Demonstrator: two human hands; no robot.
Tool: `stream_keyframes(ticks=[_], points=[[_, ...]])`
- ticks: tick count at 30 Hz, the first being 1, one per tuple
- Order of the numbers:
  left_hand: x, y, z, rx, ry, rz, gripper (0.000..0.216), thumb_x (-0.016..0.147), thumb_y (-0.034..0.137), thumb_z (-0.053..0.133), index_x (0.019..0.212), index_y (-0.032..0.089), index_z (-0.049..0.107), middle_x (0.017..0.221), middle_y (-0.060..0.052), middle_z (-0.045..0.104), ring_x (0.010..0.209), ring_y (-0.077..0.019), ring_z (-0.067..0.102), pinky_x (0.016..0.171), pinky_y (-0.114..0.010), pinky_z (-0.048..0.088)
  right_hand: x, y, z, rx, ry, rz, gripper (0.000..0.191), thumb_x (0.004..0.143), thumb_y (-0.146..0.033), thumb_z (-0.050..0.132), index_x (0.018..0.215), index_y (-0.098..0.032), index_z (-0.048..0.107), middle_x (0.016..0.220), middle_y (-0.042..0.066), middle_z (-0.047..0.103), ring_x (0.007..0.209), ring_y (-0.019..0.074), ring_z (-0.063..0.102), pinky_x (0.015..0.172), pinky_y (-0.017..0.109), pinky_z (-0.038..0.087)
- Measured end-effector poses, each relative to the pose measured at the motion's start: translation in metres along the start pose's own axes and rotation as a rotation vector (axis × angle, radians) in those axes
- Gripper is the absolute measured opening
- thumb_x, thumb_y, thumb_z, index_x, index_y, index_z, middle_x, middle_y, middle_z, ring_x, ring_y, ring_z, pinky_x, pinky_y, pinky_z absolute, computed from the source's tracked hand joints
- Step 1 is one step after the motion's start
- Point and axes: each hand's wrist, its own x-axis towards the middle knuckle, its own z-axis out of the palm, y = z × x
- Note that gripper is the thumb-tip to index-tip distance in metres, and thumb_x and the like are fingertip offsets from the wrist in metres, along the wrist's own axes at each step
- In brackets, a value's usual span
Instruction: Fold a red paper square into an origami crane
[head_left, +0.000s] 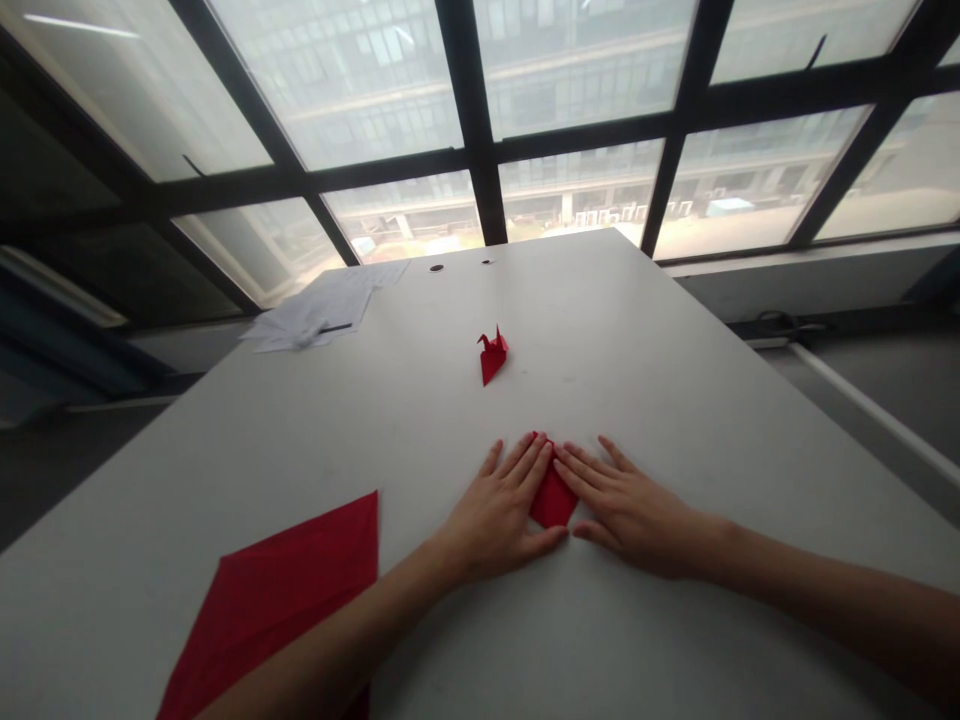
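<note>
A small folded piece of red origami paper [553, 498] lies flat on the white table between my two hands. My left hand [506, 505] rests on its left side, fingers stretched out over the upper edge. From the right, my right hand [628, 510] lies flat with its fingertips on the paper's upper right part. Both thumbs point inward near the lower corner. The fingers cover the paper's side edges. Farther back stands a finished red paper crane [493, 354], apart from both hands.
A large red sheet [300, 575] lies at the left front, partly under my left forearm. White papers [315, 310] with a dark pen [335, 328] on them lie at the far left of the table [600, 330]. Windows [570, 70] rise behind the table.
</note>
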Motion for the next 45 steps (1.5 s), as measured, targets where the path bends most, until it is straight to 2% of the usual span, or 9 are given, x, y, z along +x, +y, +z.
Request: stream_keyframes(ticks=[5,11,15,20,24,27,32,37,45], points=[[-0.001,0.000,-0.007,-0.044,0.066,0.009,0.094,0.087,0.066,0.053,0.156,0.017,0.014,0.160,-0.015,0.023,0.149,-0.0309,0.019,0.121,-0.055,0.011,0.001,0.008,-0.007,0.031,0.001,-0.013,0.073,0.099,-0.043,0.045,0.157,-0.018,0.009,0.159,0.015,0.025,0.148,0.0262,0.021,0.121,0.056,0.009],[-0.006,-0.006,-0.013,-0.180,0.089,0.242,0.048,0.093,0.048,0.057,0.134,0.023,0.057,0.142,-0.009,0.055,0.137,-0.0248,0.045,0.117,-0.042,0.034,0.004,0.035,-0.019,0.093,-0.032,-0.063,0.061,0.099,-0.041,0.047,0.154,-0.027,0.025,0.156,0.008,0.035,0.146,0.0244,0.027,0.121,0.055,0.008],[-0.008,-0.004,-0.013,-0.224,0.040,0.244,0.054,0.093,0.043,0.057,0.143,0.024,0.048,0.148,-0.009,0.048,0.139,-0.0263,0.041,0.115,-0.042,0.037,0.003,0.052,-0.020,0.051,-0.019,-0.044,0.056,0.101,-0.037,0.044,0.154,-0.027,0.026,0.154,0.006,0.040,0.146,0.0245,0.028,0.121,0.058,0.004],[-0.008,-0.001,-0.017,-0.200,-0.022,0.241,0.063,0.092,0.049,0.057,0.148,0.023,0.040,0.154,-0.010,0.039,0.143,-0.0289,0.035,0.116,-0.045,0.034,0.002,0.045,-0.014,-0.034,0.056,0.120,0.062,0.102,-0.034,0.040,0.156,-0.018,0.016,0.159,0.013,0.024,0.149,0.0265,0.020,0.121,0.058,0.009],[-0.006,-0.001,-0.017,-0.223,0.006,0.237,0.060,0.094,0.048,0.054,0.147,0.024,0.040,0.150,-0.009,0.045,0.140,-0.0257,0.039,0.116,-0.042,0.035,0.003,0.029,-0.011,0.032,-0.034,0.032,0.066,0.101,-0.038,0.041,0.157,-0.023,0.010,0.160,0.008,0.024,0.149,0.0250,0.019,0.121,0.056,0.014],[-0.003,-0.003,-0.014,-0.202,0.065,0.149,0.051,0.099,0.042,0.045,0.146,0.023,0.041,0.148,-0.007,0.048,0.140,-0.0218,0.040,0.116,-0.040,0.034,0.005,0.023,-0.011,0.064,-0.040,0.007,0.068,0.100,-0.041,0.044,0.157,-0.024,0.011,0.159,0.008,0.026,0.149,0.0265,0.020,0.121,0.058,0.012],[0.000,-0.015,-0.002,-0.040,0.023,0.030,0.069,0.098,0.056,0.039,0.155,0.023,0.020,0.159,-0.008,0.028,0.149,-0.0276,0.020,0.121,-0.054,0.016,0.007,0.024,-0.013,0.088,-0.037,-0.022,0.071,0.099,-0.040,0.048,0.157,-0.024,0.011,0.160,0.010,0.023,0.149,0.0270,0.020,0.121,0.057,0.011],[-0.002,-0.028,0.001,0.048,0.146,-0.162,0.061,0.100,0.049,0.037,0.152,0.017,0.031,0.157,-0.014,0.032,0.148,-0.0305,0.022,0.119,-0.059,0.019,0.007,0.025,-0.011,0.097,-0.054,-0.018,0.068,0.100,-0.040,0.045,0.157,-0.025,0.011,0.160,0.008,0.024,0.149,0.0260,0.017,0.122,0.057,0.007],[-0.003,-0.015,-0.007,-0.173,0.134,0.210,0.049,0.094,0.045,0.057,0.137,0.023,0.054,0.143,-0.009,0.054,0.136,-0.0246,0.046,0.115,-0.044,0.039,0.006,0.028,-0.012,0.202,0.084,0.006,0.062,0.096,-0.033,0.052,0.153,-0.023,0.029,0.155,0.012,0.039,0.145,0.0263,0.030,0.120,0.055,0.016]])
